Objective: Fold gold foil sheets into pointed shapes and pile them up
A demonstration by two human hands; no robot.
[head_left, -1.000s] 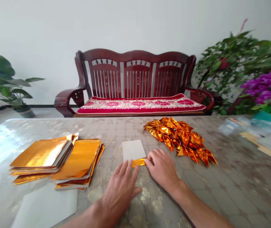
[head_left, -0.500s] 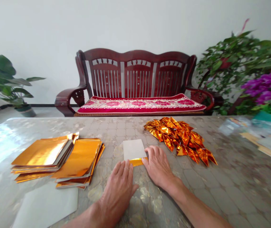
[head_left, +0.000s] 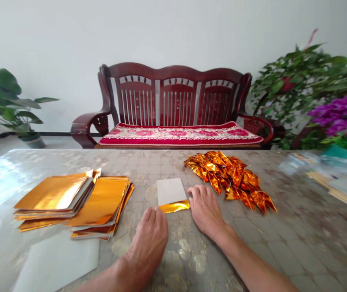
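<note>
Two hands (head_left: 151, 235) (head_left: 206, 209), apart, flank one part-folded sheet (head_left: 171, 191), grip unclear; two gold stacks (head_left: 53, 194) (head_left: 104, 200), one foil heap (head_left: 234, 176).

Nothing legible anywhere — no words, labels or numbers.

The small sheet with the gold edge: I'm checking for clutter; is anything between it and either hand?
Nothing visible blocks the sheet: the left hand is at the left end of its gold edge, the right hand at the right end. The foil pile lies beyond the right hand.
</note>
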